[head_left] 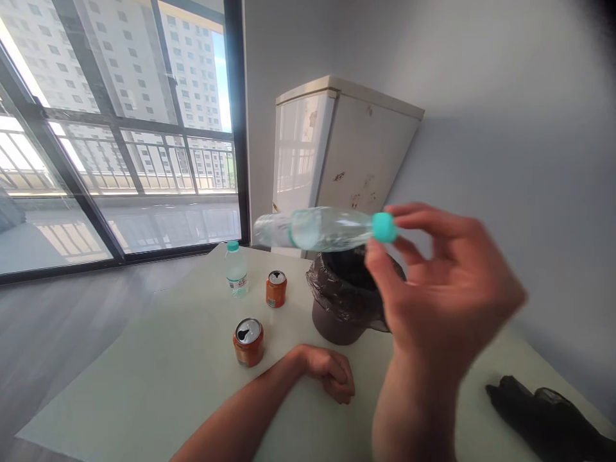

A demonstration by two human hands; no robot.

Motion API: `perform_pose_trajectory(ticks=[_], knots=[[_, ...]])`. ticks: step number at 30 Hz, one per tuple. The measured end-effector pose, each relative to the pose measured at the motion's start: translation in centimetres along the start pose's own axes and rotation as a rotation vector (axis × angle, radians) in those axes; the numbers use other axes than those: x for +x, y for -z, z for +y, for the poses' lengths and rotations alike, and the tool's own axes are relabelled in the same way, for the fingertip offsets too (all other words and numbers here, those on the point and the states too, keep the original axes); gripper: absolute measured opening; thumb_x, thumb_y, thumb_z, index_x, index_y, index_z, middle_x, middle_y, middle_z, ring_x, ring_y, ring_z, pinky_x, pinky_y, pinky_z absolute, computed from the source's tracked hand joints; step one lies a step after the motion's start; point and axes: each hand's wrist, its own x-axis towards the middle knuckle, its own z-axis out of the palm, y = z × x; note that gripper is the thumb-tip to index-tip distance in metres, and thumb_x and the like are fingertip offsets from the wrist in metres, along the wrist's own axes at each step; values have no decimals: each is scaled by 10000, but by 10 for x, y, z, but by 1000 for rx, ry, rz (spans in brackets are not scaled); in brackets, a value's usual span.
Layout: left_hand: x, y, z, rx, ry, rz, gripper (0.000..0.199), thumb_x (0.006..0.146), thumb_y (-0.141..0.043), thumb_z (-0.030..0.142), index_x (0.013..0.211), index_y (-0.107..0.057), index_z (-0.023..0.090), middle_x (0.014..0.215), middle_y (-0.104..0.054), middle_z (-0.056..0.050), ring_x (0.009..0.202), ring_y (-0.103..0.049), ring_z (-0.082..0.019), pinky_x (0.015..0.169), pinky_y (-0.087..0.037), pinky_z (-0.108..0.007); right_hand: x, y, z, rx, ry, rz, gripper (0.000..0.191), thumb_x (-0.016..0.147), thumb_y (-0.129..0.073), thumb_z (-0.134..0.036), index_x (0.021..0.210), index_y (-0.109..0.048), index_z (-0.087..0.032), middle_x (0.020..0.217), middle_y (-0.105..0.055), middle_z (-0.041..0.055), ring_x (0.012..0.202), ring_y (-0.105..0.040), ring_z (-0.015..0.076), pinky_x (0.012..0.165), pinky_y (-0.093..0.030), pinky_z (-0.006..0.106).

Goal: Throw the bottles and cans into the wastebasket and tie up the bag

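Note:
A clear plastic bottle (332,229) with a teal cap lies sideways in the air, its cap pinched between the thumb and fingers of my right hand (433,276). Beneath it stands a dark bin (337,321) lined with a black plastic bag. My left hand (332,373) rests on the table in front of the bin, its fingers curled in; I see nothing in it. To its left is an opened orange can (249,343), with a second orange can (276,290) farther back. Another teal-capped bottle (237,273) stands upright at the back left.
The pale table (158,366) reaches toward a large glass window wall (120,141). A worn white cabinet (356,147) stands behind the bin. Black crumpled material (553,417) lies at the table's right side, near the grey wall.

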Motion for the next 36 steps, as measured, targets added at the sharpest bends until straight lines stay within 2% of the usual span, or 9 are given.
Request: perform_pose_trajectory(ticks=[2, 3, 5, 9, 13, 18, 24, 30, 36], knots=[[3, 1, 0, -65, 106, -218, 421, 830, -704, 322, 526, -443, 193, 519, -382, 11, 450, -368, -122, 459, -400, -319, 8, 23, 10, -92, -37, 227, 141, 865, -699, -126, 973, -646, -199, 1041, -670, 87, 1059, -705, 292, 811, -643, 478], [4, 2, 0, -110, 168, -320, 448, 792, -675, 298, 487, -357, 218, 489, -289, 24, 435, -288, -117, 446, -339, -323, 11, 30, 17, -137, -47, 290, 153, 846, -719, -130, 964, -654, -200, 1019, -668, 90, 1047, -707, 308, 798, -642, 495], [4, 2, 0, -185, 265, -430, 423, 742, -631, 270, 484, -298, 234, 498, -218, 32, 459, -220, -120, 472, -281, -321, 13, 39, 32, -185, -41, 351, 174, 824, -729, -134, 963, -679, -227, 987, -674, 79, 1007, -713, 319, 793, -640, 532], [5, 2, -2, -203, 323, -412, 413, 688, -645, 261, 485, -287, 237, 518, -208, 36, 496, -207, -123, 521, -270, -322, 17, 51, 58, -116, -10, 325, 234, 779, -746, -106, 938, -721, -276, 931, -695, 37, 922, -729, 301, 816, -644, 568], [7, 1, -2, -204, 290, -418, 393, 703, -611, 248, 498, -276, 236, 527, -196, 38, 507, -181, -124, 550, -214, -323, 20, 69, 70, -184, -10, 249, 270, 764, -757, -91, 973, -738, -261, 941, -699, 34, 947, -727, 296, 864, -644, 560], [6, 1, -5, -189, 284, -411, 368, 698, -600, 238, 502, -289, 236, 522, -210, 37, 498, -198, -126, 568, -229, -332, 21, 77, 96, -345, 24, 57, 154, 804, -706, -112, 849, -694, -259, 1033, -704, 43, 1022, -698, 254, 877, -644, 453], [6, 3, -9, -181, 269, -417, 388, 703, -610, 237, 497, -280, 239, 519, -211, 35, 488, -199, -129, 558, -257, -339, 23, 51, 153, -362, -13, -310, 96, 811, -640, -131, 813, -665, -224, 1044, -710, 33, 903, -685, 189, 826, -593, 349], [5, 3, -9, -192, 282, -411, 336, 664, -580, 219, 501, -286, 236, 532, -217, 33, 502, -199, -130, 588, -257, -341, 18, 39, 185, -514, -171, -573, 102, 777, -653, -140, 824, -640, -229, 912, -709, 12, 737, -635, 169, 726, -487, 327], [5, 1, -7, -191, 277, -393, 309, 657, -575, 216, 491, -315, 235, 517, -222, 34, 496, -194, -133, 583, -209, -338, 13, 35, 203, -505, -313, -719, 114, 738, -693, -140, 792, -684, -240, 916, -734, 15, 830, -692, 202, 744, -501, 315]])
